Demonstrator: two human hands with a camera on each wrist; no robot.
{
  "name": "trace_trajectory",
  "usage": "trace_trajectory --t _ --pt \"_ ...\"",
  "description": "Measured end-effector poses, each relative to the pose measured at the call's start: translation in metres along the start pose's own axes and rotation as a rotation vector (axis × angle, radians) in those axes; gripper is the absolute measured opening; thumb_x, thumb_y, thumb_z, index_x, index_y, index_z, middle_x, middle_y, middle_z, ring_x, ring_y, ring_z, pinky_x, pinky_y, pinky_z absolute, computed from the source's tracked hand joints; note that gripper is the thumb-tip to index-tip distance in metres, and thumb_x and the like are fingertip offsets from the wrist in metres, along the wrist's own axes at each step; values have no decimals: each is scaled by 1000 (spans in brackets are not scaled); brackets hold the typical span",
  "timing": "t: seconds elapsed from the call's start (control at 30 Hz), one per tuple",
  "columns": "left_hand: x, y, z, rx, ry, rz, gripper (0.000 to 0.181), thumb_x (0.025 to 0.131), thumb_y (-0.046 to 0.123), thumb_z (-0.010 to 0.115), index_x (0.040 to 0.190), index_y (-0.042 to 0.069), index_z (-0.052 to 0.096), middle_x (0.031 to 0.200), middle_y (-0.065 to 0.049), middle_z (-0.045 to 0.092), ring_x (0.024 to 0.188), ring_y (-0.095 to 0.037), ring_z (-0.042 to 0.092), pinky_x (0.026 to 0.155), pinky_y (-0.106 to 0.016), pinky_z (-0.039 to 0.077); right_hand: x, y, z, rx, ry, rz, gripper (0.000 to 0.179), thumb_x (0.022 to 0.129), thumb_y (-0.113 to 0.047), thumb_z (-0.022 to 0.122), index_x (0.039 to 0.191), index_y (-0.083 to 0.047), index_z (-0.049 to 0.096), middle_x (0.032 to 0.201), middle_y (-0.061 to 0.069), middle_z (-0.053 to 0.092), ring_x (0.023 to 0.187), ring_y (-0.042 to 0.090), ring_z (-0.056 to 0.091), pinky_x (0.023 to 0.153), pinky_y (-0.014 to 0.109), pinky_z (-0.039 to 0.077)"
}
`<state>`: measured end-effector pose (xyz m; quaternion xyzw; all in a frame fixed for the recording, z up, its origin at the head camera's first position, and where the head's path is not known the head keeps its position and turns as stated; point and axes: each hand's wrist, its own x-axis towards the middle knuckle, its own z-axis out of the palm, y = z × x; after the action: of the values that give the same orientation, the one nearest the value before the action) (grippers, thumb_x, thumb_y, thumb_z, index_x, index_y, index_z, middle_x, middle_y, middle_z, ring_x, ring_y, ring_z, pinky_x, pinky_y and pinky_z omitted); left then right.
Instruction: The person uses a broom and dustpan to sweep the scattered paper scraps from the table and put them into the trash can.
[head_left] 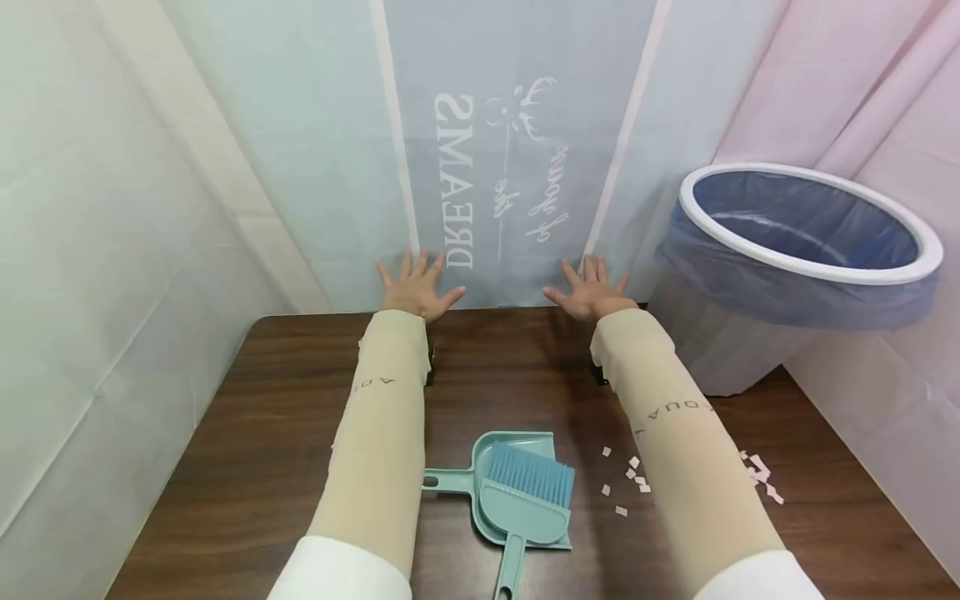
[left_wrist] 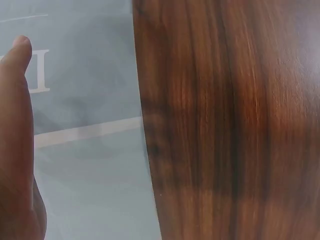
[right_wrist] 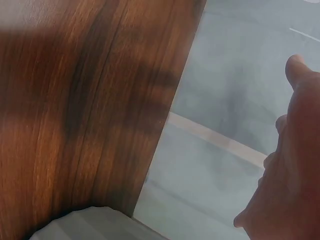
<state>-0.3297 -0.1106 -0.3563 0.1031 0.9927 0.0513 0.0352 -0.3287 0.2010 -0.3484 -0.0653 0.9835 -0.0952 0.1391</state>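
Note:
Both arms reach to the far edge of a dark wood table [head_left: 300, 400]. My left hand [head_left: 415, 287] has its fingers spread and holds nothing; it overlaps the grey-blue printed cloth [head_left: 517, 50] behind the table. To the right, my right hand [head_left: 591, 290] is spread the same way, also holding nothing, near the bin. Between the forearms lies a teal dustpan [head_left: 486, 454], with a small hand brush [head_left: 528, 475] resting on it, blue bristles toward the upper right. Several small white paper scraps [head_left: 630, 473] are scattered right of the dustpan, partly hidden by the right forearm.
A waste bin [head_left: 708, 333] with a white rim and blue liner bag stands at the back right corner. More white scraps [head_left: 761, 471] lie right of the right forearm. Pale cloth hangs along the left [head_left: 97, 292] and right sides.

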Motion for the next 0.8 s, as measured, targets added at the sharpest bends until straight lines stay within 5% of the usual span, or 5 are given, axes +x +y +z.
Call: trace_trajectory --t 0.37,0.8 --pt "-2 -16 -1 89 25 97 83 102 68 31 165 19 7 170 -12 2 156 -36 -2 116 -70 -4 -4 2 9 -59 59 -116 76 107 -58 29 164 -15 2 166 25 -14 152 43 -15 111 76 -8" --pt "-35 -37 -3 153 104 373 82 103 63 40 164 16 14 169 -15 13 153 -39 17 118 -67 5 -36 9 34 -112 126 -252 77 107 -53 41 164 -14 8 167 24 -6 154 41 -8 113 73 -7"
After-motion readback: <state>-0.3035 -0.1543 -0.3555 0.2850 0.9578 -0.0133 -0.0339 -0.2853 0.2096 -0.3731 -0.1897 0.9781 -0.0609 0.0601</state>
